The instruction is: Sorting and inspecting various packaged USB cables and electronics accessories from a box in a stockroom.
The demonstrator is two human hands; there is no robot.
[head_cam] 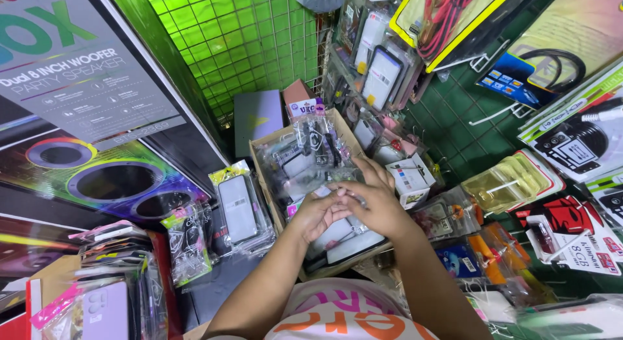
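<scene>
Both hands meet over the cardboard box (pixel 269 184); the left hand (pixel 321 210) and right hand (pixel 376 200) pinch a small clear packet (pixel 347 196), fingers narrow around it; it looks light, slippery and crinkly, best held by its edges; hanging accessory packs (pixel 383 74) and a small white carton (pixel 410 179) crowd close.

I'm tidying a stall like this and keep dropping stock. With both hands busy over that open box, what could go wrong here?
1. Both hands, left hand and right hand, meet on one clear packet over the cardboard box; the glossy wrap could slip and fall in.
2. The box is heaped with loose packets; they might slide out.
3. The small white carton sits at the right wrist and may get knocked.
</scene>
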